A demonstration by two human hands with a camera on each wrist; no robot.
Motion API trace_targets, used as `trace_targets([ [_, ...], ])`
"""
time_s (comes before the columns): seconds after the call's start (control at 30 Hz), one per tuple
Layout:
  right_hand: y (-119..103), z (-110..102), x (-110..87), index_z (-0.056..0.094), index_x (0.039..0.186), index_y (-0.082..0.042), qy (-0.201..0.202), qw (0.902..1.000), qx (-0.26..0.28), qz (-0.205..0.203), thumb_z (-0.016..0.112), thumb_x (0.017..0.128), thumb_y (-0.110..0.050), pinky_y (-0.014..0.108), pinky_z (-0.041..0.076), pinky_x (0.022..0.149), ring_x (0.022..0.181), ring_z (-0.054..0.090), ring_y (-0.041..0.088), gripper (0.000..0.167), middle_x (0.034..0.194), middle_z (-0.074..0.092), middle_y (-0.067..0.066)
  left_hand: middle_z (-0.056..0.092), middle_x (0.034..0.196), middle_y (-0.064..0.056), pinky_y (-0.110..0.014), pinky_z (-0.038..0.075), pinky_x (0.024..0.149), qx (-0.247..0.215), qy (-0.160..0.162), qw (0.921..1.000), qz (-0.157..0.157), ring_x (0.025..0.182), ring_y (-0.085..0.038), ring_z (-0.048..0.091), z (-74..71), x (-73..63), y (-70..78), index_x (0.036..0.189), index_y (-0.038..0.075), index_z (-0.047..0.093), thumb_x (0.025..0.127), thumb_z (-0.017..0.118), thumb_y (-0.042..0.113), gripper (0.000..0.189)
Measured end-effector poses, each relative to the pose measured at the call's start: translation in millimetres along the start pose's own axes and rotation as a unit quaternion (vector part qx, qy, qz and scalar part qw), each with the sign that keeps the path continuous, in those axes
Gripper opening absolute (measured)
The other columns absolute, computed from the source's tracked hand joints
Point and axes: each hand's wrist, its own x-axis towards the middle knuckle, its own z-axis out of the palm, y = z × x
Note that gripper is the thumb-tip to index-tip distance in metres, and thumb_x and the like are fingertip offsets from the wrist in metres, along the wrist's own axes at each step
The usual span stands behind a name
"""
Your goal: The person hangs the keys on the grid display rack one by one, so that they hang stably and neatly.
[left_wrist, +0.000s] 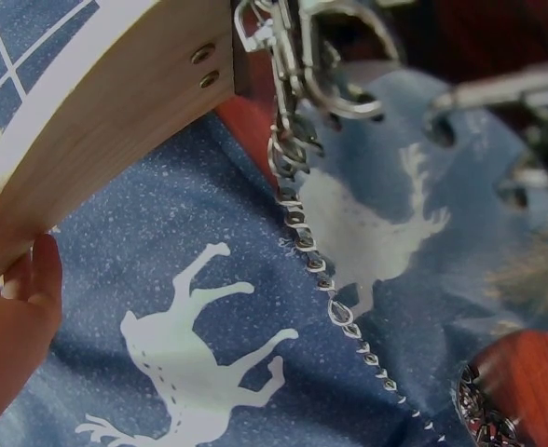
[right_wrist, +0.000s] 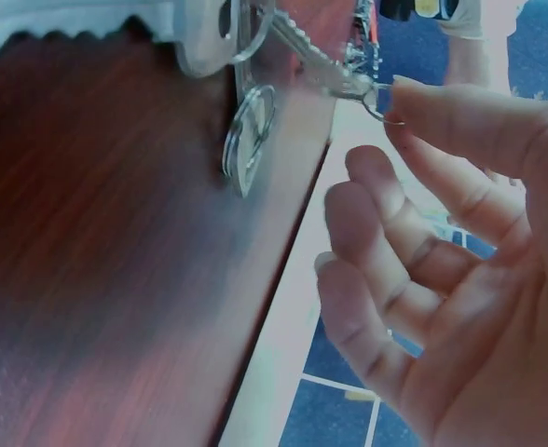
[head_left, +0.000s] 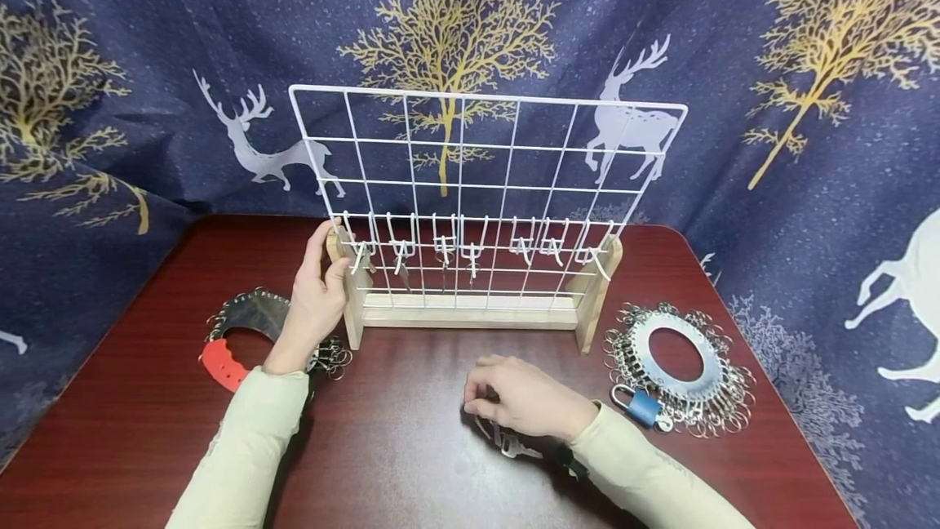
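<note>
My left hand [head_left: 317, 308] grips the left wooden upright [head_left: 345, 288] of a white wire grid rack [head_left: 458, 145], high on its side. In the left wrist view, its fingers [left_wrist: 43, 275] curl at the edge of the wood. My right hand [head_left: 525, 398] is low over the table in front of the rack. In the right wrist view, its thumb and forefinger pinch the thin ring of a silver key [right_wrist: 302, 47]; the other fingers are loosely bent. More silver keys [head_left: 514, 447] lie by that hand. White hooks [head_left: 444, 247] line the grid, and small keys [head_left: 406, 274] hang from several on the left.
At the right, a metal disc [head_left: 640, 341] fringed with rings lies beside a blue padlock [head_left: 645, 408]. Partly behind my left forearm is another ringed disc [head_left: 250, 313] with a red section [head_left: 223, 364]. A patterned blue cloth [head_left: 257, 15] hangs behind the dark red table [head_left: 411, 439].
</note>
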Motion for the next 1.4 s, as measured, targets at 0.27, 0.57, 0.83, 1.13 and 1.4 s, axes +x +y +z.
trace_targets([
  [0.27, -1, -9, 2.1, 0.065, 0.095, -0.02, 0.105, 0.9866, 0.122, 0.025, 0.064, 0.094, -0.025, 0.027, 0.051, 0.079, 0.085, 0.06, 0.002, 0.005, 0.09, 0.063, -0.016, 0.052, 0.131, -0.029, -0.017, 0.031, 0.097, 0.007, 0.0, 0.9999, -0.015, 0.117, -0.034, 0.05, -0.8, 0.9, 4.1, 0.141, -0.005, 0.039, 0.095, 0.051, -0.006, 0.048],
  [0.57, 0, -18, 3.8, 0.068, 0.098, -0.019, 0.277, 0.9383, 0.205, 0.031, 0.067, 0.092, -0.017, 0.029, 0.049, 0.06, 0.07, 0.058, 0.012, 0.007, 0.088, 0.069, -0.004, 0.052, 0.129, -0.029, -0.014, 0.031, 0.096, 0.001, -0.004, 0.9999, -0.016, 0.116, -0.036, 0.051, -0.9, 1.2, 2.8, 0.141, -0.005, 0.039, 0.095, 0.051, -0.006, 0.048],
  [0.83, -18, -33, 5.3, 0.066, 0.097, 0.0, 0.409, 0.8608, 0.294, 0.074, 0.066, 0.089, 0.0, 0.025, 0.049, 0.066, 0.075, 0.059, 0.016, 0.008, 0.09, 0.068, 0.013, 0.053, 0.129, -0.027, -0.014, 0.031, 0.096, 0.004, -0.002, 0.9999, -0.012, 0.115, -0.029, 0.051, -1.2, 0.6, -0.8, 0.141, -0.005, 0.039, 0.095, 0.051, -0.006, 0.047],
  [1.13, 1, -35, 10.5, 0.066, 0.1, 0.008, 0.517, 0.7742, 0.355, 0.081, 0.065, 0.09, 0.002, 0.026, 0.051, 0.062, 0.073, 0.063, 0.013, 0.013, 0.087, 0.07, 0.015, 0.053, 0.13, -0.027, -0.014, 0.031, 0.096, -0.009, -0.008, 0.9998, -0.016, 0.116, -0.032, 0.051, -0.7, 0.1, 0.1, 0.142, -0.004, 0.038, 0.096, 0.05, -0.005, 0.048],
  [1.4, 3, -43, 10.6, 0.063, 0.101, 0.012, 0.529, 0.7613, 0.371, 0.055, 0.064, 0.092, -0.002, 0.022, 0.049, 0.06, 0.074, 0.062, 0.014, 0.017, 0.088, 0.071, 0.007, 0.053, 0.129, -0.026, -0.014, 0.031, 0.096, -0.003, -0.005, 0.9998, -0.017, 0.116, -0.03, 0.051, 0.1, -0.3, -1.1, 0.142, -0.003, 0.039, 0.095, 0.051, -0.005, 0.048],
])
